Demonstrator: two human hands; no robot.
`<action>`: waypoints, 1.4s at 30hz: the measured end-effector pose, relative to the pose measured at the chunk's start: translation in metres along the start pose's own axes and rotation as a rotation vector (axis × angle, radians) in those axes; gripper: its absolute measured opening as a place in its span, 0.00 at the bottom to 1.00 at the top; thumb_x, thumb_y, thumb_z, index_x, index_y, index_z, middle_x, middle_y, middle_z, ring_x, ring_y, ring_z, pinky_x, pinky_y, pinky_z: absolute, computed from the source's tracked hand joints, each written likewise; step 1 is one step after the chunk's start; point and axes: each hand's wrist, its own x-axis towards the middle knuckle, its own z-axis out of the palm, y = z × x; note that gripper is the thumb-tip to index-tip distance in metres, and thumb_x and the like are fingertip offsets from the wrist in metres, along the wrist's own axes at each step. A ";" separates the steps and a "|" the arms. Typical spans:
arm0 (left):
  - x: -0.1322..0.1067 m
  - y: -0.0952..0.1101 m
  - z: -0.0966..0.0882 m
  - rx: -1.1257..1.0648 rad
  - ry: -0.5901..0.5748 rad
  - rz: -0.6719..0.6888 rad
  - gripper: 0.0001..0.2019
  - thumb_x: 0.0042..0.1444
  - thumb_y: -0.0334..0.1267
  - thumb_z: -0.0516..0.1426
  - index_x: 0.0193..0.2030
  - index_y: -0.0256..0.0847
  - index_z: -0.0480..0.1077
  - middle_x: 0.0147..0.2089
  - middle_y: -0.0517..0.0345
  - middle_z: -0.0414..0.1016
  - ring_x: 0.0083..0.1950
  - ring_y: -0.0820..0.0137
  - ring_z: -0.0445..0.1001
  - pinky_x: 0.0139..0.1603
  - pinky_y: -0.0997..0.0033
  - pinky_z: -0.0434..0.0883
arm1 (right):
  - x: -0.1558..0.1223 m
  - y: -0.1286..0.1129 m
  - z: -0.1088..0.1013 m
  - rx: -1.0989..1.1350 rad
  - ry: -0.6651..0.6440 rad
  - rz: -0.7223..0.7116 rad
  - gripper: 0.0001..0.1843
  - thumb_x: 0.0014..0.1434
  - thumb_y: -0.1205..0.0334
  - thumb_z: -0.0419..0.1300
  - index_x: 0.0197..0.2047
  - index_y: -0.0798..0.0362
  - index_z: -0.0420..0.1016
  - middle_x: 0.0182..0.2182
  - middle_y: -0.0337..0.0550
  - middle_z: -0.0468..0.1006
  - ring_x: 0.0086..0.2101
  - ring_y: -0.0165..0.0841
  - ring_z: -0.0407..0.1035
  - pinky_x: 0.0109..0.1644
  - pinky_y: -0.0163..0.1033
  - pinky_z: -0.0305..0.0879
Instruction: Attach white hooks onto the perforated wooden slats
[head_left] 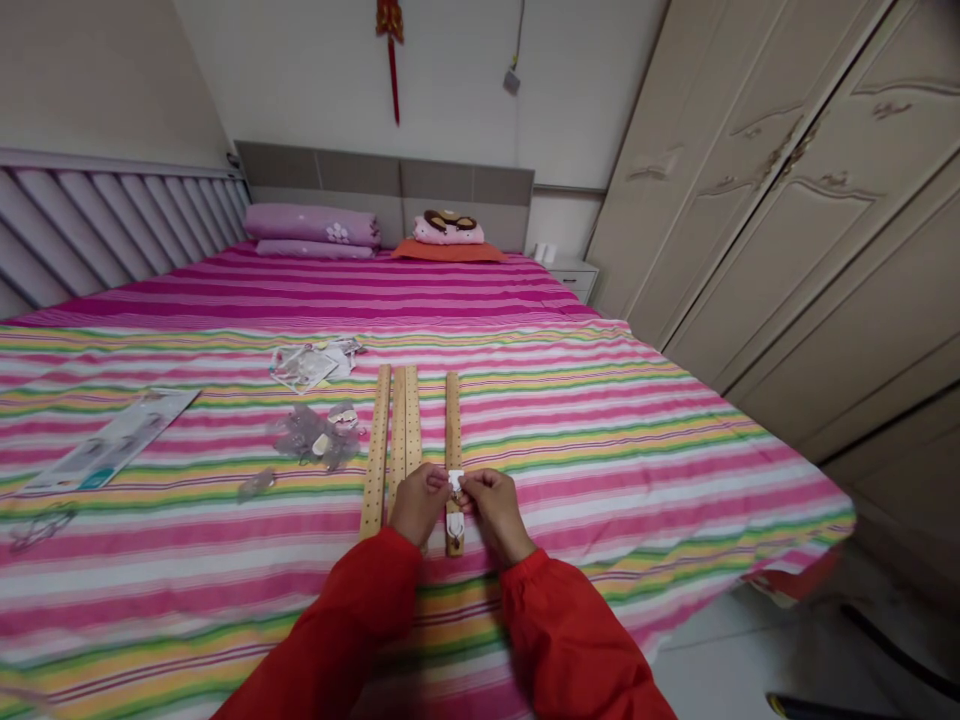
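Note:
A narrow wooden strip [453, 420] with small holes lies lengthwise on the striped sheet in front of me. Over its nearer half, my left hand [420, 502] and my right hand [492, 506] pinch a small white hook [455, 481] from both sides. Whether it touches the wood I cannot tell. Closer to me, a second white hook [455, 527] with a metal loop sits on the near end of the same strip. More perforated wooden strips [376, 450] lie side by side left of it, partly covered by my left hand.
To the left lie clear plastic bags [319, 440] with white pieces, a pile of opened packaging [311, 365], a long packet [120, 440] and a wire-like item [45, 522]. Folded bedding [315, 228] rests by the headboard. A wardrobe [795, 220] stands at right.

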 end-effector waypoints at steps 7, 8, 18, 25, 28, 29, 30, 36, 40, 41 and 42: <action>-0.002 0.000 0.004 0.093 0.004 0.022 0.03 0.43 0.30 0.57 0.27 0.38 0.69 0.26 0.60 0.74 0.28 0.72 0.73 0.32 0.71 0.70 | 0.003 0.001 0.001 -0.011 0.043 0.018 0.10 0.35 0.63 0.68 0.20 0.55 0.70 0.11 0.35 0.71 0.13 0.27 0.63 0.16 0.31 0.59; -0.002 -0.002 0.005 0.104 0.002 0.031 0.03 0.43 0.30 0.57 0.28 0.38 0.69 0.26 0.60 0.74 0.28 0.72 0.72 0.32 0.71 0.70 | 0.003 0.002 0.001 -0.010 0.045 0.020 0.10 0.35 0.63 0.68 0.19 0.54 0.70 0.10 0.34 0.71 0.13 0.27 0.62 0.16 0.31 0.58; 0.000 -0.011 0.007 0.223 0.033 0.089 0.05 0.43 0.25 0.57 0.28 0.37 0.70 0.28 0.60 0.71 0.29 0.74 0.69 0.33 0.73 0.69 | 0.006 0.005 0.000 -0.032 0.064 0.027 0.11 0.35 0.63 0.67 0.21 0.54 0.69 0.10 0.32 0.69 0.12 0.26 0.61 0.14 0.31 0.58; -0.001 -0.018 0.008 0.306 0.011 0.202 0.12 0.45 0.22 0.55 0.36 0.37 0.73 0.32 0.58 0.72 0.33 0.73 0.69 0.37 0.72 0.69 | 0.006 0.004 0.001 -0.034 0.074 0.045 0.11 0.34 0.64 0.67 0.20 0.54 0.68 0.10 0.32 0.69 0.11 0.25 0.60 0.13 0.30 0.56; -0.004 -0.017 0.008 0.360 0.019 0.283 0.12 0.46 0.22 0.54 0.36 0.37 0.74 0.33 0.57 0.71 0.35 0.72 0.69 0.38 0.70 0.69 | 0.006 0.005 0.001 -0.030 0.078 0.033 0.10 0.34 0.64 0.66 0.20 0.54 0.68 0.10 0.31 0.68 0.12 0.25 0.60 0.13 0.30 0.56; -0.005 -0.017 0.008 0.373 0.018 0.303 0.12 0.47 0.22 0.54 0.35 0.37 0.74 0.33 0.57 0.70 0.35 0.71 0.69 0.39 0.70 0.69 | 0.006 0.006 0.001 -0.030 0.077 0.033 0.10 0.35 0.63 0.66 0.20 0.54 0.68 0.10 0.31 0.68 0.12 0.25 0.60 0.13 0.30 0.56; -0.006 -0.016 0.008 0.385 0.016 0.318 0.12 0.47 0.22 0.54 0.35 0.38 0.74 0.32 0.57 0.70 0.35 0.71 0.69 0.39 0.70 0.69 | 0.006 0.006 0.001 -0.032 0.075 0.035 0.10 0.35 0.63 0.66 0.20 0.54 0.67 0.10 0.31 0.68 0.11 0.25 0.60 0.13 0.29 0.56; -0.006 -0.013 0.007 0.370 -0.023 0.312 0.14 0.47 0.21 0.54 0.37 0.38 0.74 0.35 0.56 0.71 0.36 0.71 0.70 0.39 0.70 0.69 | 0.009 0.005 0.002 -0.065 0.070 0.032 0.15 0.38 0.58 0.67 0.18 0.52 0.63 0.07 0.31 0.65 0.09 0.24 0.57 0.11 0.28 0.50; -0.004 -0.014 0.005 0.387 -0.040 0.294 0.17 0.47 0.20 0.53 0.42 0.38 0.73 0.37 0.56 0.71 0.36 0.72 0.69 0.41 0.70 0.69 | 0.011 0.008 0.003 -0.097 0.072 0.020 0.17 0.39 0.58 0.67 0.16 0.50 0.60 0.05 0.29 0.61 0.07 0.24 0.53 0.09 0.29 0.45; -0.004 -0.014 0.005 0.421 -0.056 0.311 0.16 0.48 0.20 0.53 0.42 0.38 0.73 0.36 0.56 0.70 0.37 0.71 0.69 0.43 0.69 0.68 | 0.012 0.010 0.003 -0.109 0.075 0.015 0.17 0.39 0.58 0.67 0.16 0.50 0.60 0.05 0.29 0.61 0.07 0.24 0.53 0.09 0.29 0.44; -0.004 -0.013 0.005 0.464 -0.079 0.332 0.15 0.49 0.21 0.52 0.41 0.38 0.74 0.35 0.56 0.69 0.38 0.70 0.69 0.44 0.69 0.68 | 0.013 0.011 0.003 -0.127 0.080 -0.003 0.17 0.40 0.58 0.66 0.16 0.50 0.60 0.05 0.28 0.60 0.07 0.24 0.52 0.09 0.29 0.44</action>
